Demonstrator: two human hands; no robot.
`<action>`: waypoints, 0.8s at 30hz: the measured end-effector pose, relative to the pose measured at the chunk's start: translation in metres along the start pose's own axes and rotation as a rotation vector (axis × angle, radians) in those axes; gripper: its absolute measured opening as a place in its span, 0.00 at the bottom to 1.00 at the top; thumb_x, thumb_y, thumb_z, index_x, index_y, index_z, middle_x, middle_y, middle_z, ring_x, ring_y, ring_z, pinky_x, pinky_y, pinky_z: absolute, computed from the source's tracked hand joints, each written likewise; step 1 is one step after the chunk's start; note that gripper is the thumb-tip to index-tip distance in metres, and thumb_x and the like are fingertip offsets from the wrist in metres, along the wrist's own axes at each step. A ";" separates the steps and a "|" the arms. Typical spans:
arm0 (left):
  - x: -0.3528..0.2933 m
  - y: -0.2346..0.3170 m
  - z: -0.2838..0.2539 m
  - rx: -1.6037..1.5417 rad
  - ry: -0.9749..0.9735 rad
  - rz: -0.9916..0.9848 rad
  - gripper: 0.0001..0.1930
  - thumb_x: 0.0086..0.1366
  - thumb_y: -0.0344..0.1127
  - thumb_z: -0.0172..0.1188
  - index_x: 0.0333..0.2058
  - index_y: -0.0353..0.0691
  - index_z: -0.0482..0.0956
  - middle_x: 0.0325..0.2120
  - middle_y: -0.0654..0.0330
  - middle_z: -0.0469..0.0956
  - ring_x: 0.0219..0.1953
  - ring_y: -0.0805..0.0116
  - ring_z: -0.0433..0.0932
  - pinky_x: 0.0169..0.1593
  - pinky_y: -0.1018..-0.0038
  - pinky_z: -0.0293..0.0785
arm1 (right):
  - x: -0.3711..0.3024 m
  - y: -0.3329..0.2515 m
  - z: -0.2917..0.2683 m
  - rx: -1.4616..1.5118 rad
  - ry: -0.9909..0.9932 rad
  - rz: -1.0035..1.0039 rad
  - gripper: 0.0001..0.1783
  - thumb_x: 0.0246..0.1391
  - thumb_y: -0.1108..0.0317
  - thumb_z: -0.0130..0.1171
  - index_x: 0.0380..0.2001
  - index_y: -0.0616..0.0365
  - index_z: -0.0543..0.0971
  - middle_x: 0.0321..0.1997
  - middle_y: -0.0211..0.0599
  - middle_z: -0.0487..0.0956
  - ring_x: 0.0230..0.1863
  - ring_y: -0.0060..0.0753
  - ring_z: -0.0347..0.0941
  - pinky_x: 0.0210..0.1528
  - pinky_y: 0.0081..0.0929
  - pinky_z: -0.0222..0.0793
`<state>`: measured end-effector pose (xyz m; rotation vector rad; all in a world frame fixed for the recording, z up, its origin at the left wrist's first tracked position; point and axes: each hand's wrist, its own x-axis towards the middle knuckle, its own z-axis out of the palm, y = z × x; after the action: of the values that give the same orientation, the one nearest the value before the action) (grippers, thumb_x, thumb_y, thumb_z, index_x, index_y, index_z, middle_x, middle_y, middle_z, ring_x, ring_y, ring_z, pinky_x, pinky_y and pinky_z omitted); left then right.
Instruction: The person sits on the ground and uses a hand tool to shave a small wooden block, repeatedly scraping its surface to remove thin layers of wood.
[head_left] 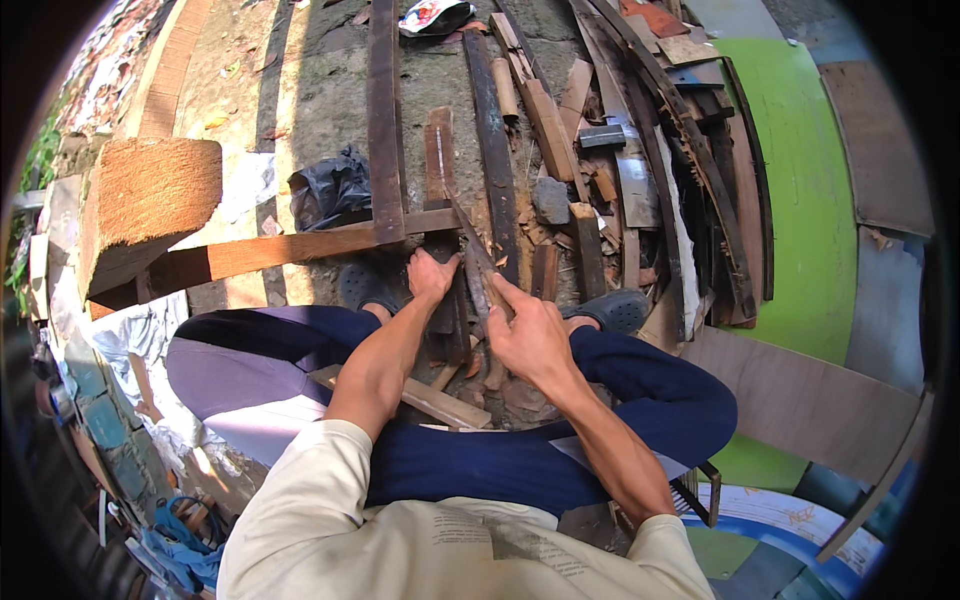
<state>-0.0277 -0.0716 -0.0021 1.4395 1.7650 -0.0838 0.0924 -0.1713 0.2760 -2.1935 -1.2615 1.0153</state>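
My right hand (532,335) is closed round what looks like a handsaw (474,243), its index finger stretched along it. The saw's dark, narrow blade slants up and left and meets the right end of a long wooden beam (290,248). That hand hides the handle. My left hand (432,274) presses on the wood just below the beam's end, close to the blade; what its fingers hold there is partly hidden. The beam runs crosswise in front of me, touching a dark upright-lying plank (385,130). Beneath my left hand is another dark plank (456,335).
A thick wood block (150,200) rises at the left. Behind the beam lies a black plastic bag (330,185). Many offcuts and planks (550,130) cover the ground at the right, beside a green board (800,200). My shoes (612,312) flank the work.
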 end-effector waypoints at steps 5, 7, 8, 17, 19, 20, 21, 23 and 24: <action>-0.016 -0.010 0.001 0.086 -0.017 -0.002 0.55 0.54 0.66 0.71 0.66 0.27 0.60 0.59 0.39 0.73 0.64 0.42 0.70 0.65 0.53 0.72 | -0.003 0.010 0.006 0.019 0.043 -0.033 0.26 0.58 0.65 0.58 0.60 0.61 0.79 0.23 0.62 0.79 0.24 0.54 0.81 0.36 0.45 0.76; -0.016 -0.017 0.002 0.121 0.088 0.071 0.57 0.55 0.67 0.71 0.68 0.27 0.57 0.58 0.38 0.74 0.63 0.42 0.73 0.64 0.54 0.73 | -0.005 0.007 0.004 0.036 0.006 0.004 0.28 0.57 0.64 0.56 0.60 0.64 0.78 0.29 0.67 0.80 0.33 0.65 0.81 0.45 0.51 0.76; -0.015 -0.018 0.001 0.141 0.118 0.115 0.58 0.56 0.67 0.70 0.68 0.26 0.56 0.58 0.38 0.75 0.62 0.42 0.74 0.63 0.54 0.74 | -0.007 0.007 0.003 0.044 -0.009 0.025 0.29 0.56 0.64 0.55 0.60 0.65 0.77 0.32 0.69 0.81 0.37 0.70 0.81 0.49 0.54 0.76; -0.006 -0.019 -0.020 0.344 -0.244 0.152 0.56 0.59 0.57 0.71 0.69 0.17 0.52 0.54 0.35 0.79 0.57 0.44 0.80 0.61 0.59 0.77 | -0.006 0.025 0.016 0.061 0.062 0.001 0.29 0.57 0.62 0.56 0.60 0.63 0.78 0.47 0.66 0.83 0.49 0.65 0.81 0.55 0.46 0.75; -0.007 -0.016 -0.024 0.333 -0.238 0.165 0.55 0.59 0.57 0.71 0.68 0.17 0.54 0.54 0.36 0.79 0.57 0.43 0.80 0.61 0.59 0.77 | -0.008 0.031 0.013 0.082 0.051 0.007 0.29 0.56 0.62 0.56 0.60 0.63 0.78 0.48 0.67 0.82 0.50 0.65 0.81 0.56 0.45 0.75; -0.009 -0.015 -0.024 0.326 -0.237 0.165 0.55 0.59 0.58 0.71 0.67 0.17 0.55 0.54 0.36 0.80 0.57 0.43 0.80 0.61 0.59 0.77 | -0.008 0.034 0.012 0.091 0.039 0.010 0.29 0.56 0.62 0.56 0.60 0.63 0.78 0.49 0.67 0.82 0.51 0.65 0.81 0.56 0.45 0.75; -0.011 -0.011 -0.022 0.319 -0.236 0.167 0.54 0.58 0.58 0.71 0.66 0.17 0.56 0.54 0.36 0.80 0.57 0.42 0.80 0.61 0.59 0.77 | -0.009 0.038 0.013 0.091 0.047 0.011 0.29 0.56 0.62 0.56 0.60 0.63 0.78 0.49 0.67 0.82 0.51 0.64 0.81 0.56 0.44 0.75; -0.014 -0.009 -0.023 0.306 -0.228 0.161 0.52 0.58 0.58 0.71 0.64 0.18 0.59 0.54 0.36 0.80 0.57 0.42 0.80 0.61 0.58 0.77 | -0.012 0.042 0.020 0.091 0.056 0.009 0.29 0.57 0.62 0.56 0.60 0.63 0.78 0.48 0.67 0.82 0.50 0.63 0.82 0.56 0.44 0.75; -0.016 -0.007 -0.020 0.277 -0.207 0.142 0.52 0.58 0.59 0.71 0.64 0.18 0.59 0.54 0.36 0.80 0.58 0.42 0.80 0.61 0.58 0.77 | -0.014 0.042 0.021 0.088 0.061 -0.004 0.29 0.57 0.62 0.56 0.60 0.63 0.78 0.48 0.67 0.82 0.50 0.63 0.82 0.56 0.43 0.75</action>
<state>-0.0449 -0.0759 0.0173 1.6833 1.5218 -0.4011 0.0958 -0.2048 0.2401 -2.1383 -1.1707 0.9759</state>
